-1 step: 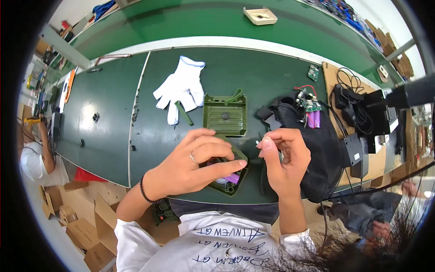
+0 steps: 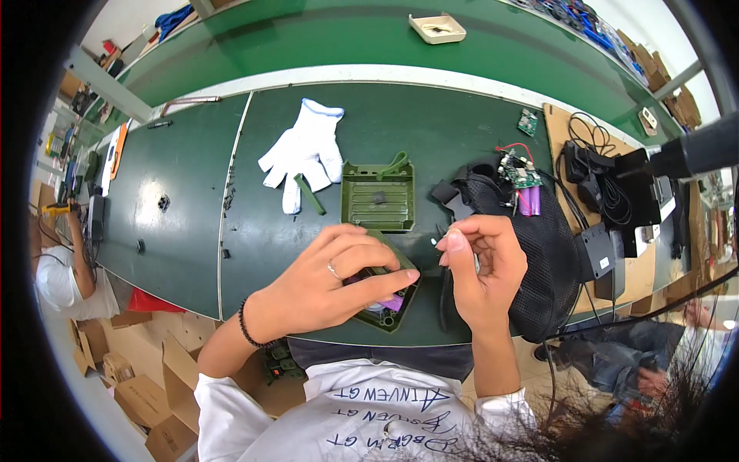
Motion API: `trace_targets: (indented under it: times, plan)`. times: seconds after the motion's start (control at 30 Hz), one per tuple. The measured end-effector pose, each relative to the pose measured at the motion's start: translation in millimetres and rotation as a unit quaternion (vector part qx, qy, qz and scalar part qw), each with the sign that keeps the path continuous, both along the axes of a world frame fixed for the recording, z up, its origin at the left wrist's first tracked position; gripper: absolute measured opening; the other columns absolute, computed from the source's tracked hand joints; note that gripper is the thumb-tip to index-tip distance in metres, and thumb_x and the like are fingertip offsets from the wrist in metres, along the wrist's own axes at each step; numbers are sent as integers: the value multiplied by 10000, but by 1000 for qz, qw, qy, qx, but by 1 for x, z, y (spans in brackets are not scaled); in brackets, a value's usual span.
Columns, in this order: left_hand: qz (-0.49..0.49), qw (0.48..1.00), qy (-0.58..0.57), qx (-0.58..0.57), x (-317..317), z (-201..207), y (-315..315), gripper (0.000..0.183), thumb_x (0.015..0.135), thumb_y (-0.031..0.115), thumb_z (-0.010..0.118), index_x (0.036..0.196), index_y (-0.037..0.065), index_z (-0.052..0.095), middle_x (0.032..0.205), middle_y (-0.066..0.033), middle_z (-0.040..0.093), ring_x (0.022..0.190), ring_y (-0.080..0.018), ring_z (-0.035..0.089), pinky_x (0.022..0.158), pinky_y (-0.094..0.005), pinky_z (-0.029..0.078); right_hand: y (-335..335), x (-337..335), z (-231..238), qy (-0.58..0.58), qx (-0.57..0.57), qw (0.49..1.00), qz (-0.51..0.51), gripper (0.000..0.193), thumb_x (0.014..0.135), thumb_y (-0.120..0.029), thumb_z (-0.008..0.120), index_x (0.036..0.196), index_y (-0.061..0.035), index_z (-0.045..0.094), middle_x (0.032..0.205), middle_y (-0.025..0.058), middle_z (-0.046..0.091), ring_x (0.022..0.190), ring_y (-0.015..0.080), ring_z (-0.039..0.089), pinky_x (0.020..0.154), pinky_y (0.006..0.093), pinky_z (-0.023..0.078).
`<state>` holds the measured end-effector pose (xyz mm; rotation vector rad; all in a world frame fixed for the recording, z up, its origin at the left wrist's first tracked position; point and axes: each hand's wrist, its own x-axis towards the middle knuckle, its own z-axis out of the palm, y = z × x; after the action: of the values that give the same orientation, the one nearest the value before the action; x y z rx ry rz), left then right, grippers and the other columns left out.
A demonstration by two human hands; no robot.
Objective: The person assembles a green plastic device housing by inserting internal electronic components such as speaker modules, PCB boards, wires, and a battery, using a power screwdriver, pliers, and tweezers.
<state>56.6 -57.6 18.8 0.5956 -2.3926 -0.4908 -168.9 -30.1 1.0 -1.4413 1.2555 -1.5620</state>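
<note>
My left hand [image 2: 331, 269] grips a green plastic housing [image 2: 406, 308] near the table's front edge, covering much of its inside. A purple cylindrical cell [image 2: 392, 302] shows in the housing beside my thumb. To the right, my right hand [image 2: 483, 266] is raised with thumb and forefinger pinched together. A tiny white tip shows by those fingertips; what they hold is too small to name. Just beyond my left hand lies a matching green housing half [image 2: 377, 212], its ribbed inside facing up, with a green strap loop at its far edge.
A white glove [image 2: 308, 150] and a loose green strip [image 2: 310, 195] lie at the left. On the right are a black mesh bag [image 2: 546, 262], a circuit board [image 2: 519, 169] with purple cells, and black adapters [image 2: 596, 250] on cardboard. Another person [image 2: 73, 269] sits far left.
The view has shifted very slightly. Both hands keep their places and grips, and nothing on the table has visibly been moved.
</note>
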Motion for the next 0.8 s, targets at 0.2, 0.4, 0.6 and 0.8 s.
trace_targets:
  times: [0.2, 0.4, 0.6, 0.8]
  plan:
    - [-30, 987, -158, 28, -14, 4, 13, 898, 829, 682, 715, 1462, 67, 551, 1433, -146, 509, 1322, -366, 465, 1130, -561, 371, -1, -7, -9, -88, -16, 996, -7, 82, 964, -16, 712, 1012, 30, 664, 881, 48, 727, 756, 67, 665, 668, 225, 536]
    - [36, 950, -307, -52, -23, 7, 37, 856, 787, 661, 759, 1502, 258, 518, 1465, -153, 484, 1397, -361, 434, 1151, -678, 290, -8, -3, -6, 155, -24, 987, 35, 230, 914, -27, 697, 1143, -29, 707, 959, 108, 667, 855, 281, 672, 743, 396, 569]
    - [82, 958, -268, -57, -15, 7, 55, 685, 758, 520, 825, 1356, 249, 628, 1391, -123, 531, 1295, -329, 493, 957, -543, 427, -6, 0, -10, 311, -46, 947, 69, 314, 868, -83, 746, 1180, -71, 717, 1105, 94, 601, 988, 302, 596, 842, 432, 533]
    - [144, 956, -255, -12, 7, 8, 48, 778, 705, 489, 864, 1386, 220, 601, 1320, -103, 537, 1246, -320, 499, 948, -504, 422, -7, -2, -16, 342, -38, 937, 63, 279, 839, -80, 791, 1113, -84, 740, 1078, 84, 605, 972, 267, 592, 889, 418, 523]
